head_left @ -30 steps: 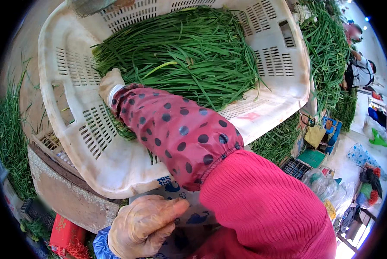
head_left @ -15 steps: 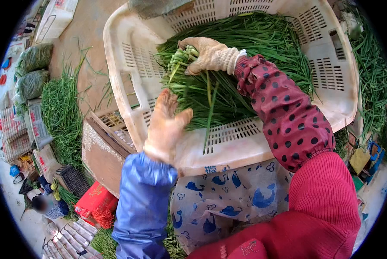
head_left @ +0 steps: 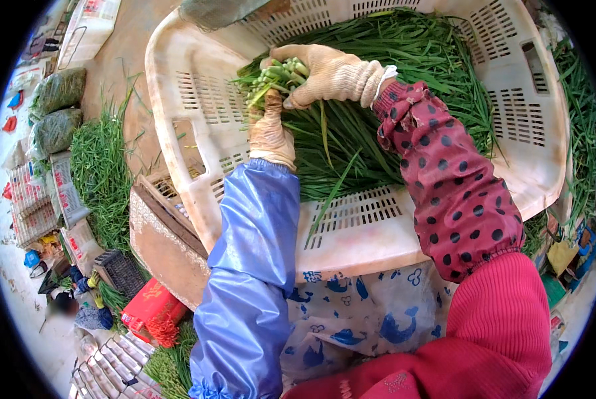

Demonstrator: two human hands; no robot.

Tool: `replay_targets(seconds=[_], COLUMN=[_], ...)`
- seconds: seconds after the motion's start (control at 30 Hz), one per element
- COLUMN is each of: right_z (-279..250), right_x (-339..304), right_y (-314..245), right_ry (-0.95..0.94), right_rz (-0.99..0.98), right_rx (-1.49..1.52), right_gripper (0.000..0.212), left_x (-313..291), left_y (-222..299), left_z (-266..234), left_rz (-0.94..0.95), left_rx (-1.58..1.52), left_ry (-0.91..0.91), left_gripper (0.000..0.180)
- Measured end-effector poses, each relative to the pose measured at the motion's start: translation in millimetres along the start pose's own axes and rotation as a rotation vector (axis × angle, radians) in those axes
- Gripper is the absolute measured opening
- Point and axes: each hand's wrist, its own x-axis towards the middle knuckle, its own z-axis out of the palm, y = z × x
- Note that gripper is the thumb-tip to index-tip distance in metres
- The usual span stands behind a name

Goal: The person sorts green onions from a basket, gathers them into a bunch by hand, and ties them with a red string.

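Observation:
A bunch of garlic chives (head_left: pixel 286 74), pale cut ends facing left, is held over the near-left part of a white slotted plastic crate (head_left: pixel 338 259). My right hand (head_left: pixel 328 73), in a knitted cream glove, wraps round it from above. From below, my left hand (head_left: pixel 271 136), in a stained cream glove, closes at the stalk ends with its thumb against them; its other fingers are mostly hidden behind the stalks. More green chives (head_left: pixel 404 50) lie lengthwise in the crate, some loose blades hanging over its near wall.
A worn wooden board (head_left: pixel 168 243) stands against the crate's left. Beyond it are a heap of greens (head_left: pixel 101 173), bagged greens (head_left: pixel 58 130), a red box (head_left: pixel 153 309) and a dark basket (head_left: pixel 119 272). A person (head_left: pixel 88 312) is low at the far left. More greens (head_left: pixel 581 126) lie at right.
My left hand has moved up and right from beside the crate's left wall to the bunch, its thumb now on the stalk ends. My right hand keeps its hold.

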Motion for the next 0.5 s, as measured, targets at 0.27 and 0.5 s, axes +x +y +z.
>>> replay_targets(seconds=[0.27,0.5], right_z=[28.6,-13.2], right_x=[13.7,16.4], right_y=[5.2,12.0], right_ry=[0.020,0.440], right_rz=[-0.159,-0.067], right_rx=[-0.061,0.168], right_gripper=[0.050,0.041], left_x=[6.8,23.4], left_y=[-11.3,-18.4], left_z=[-27.3,-125.3], left_rz=[-0.052,-0.111], left_rx=[0.007,-0.370], left_ry=[0.105,0.431], left_gripper=[0.032,0.024])
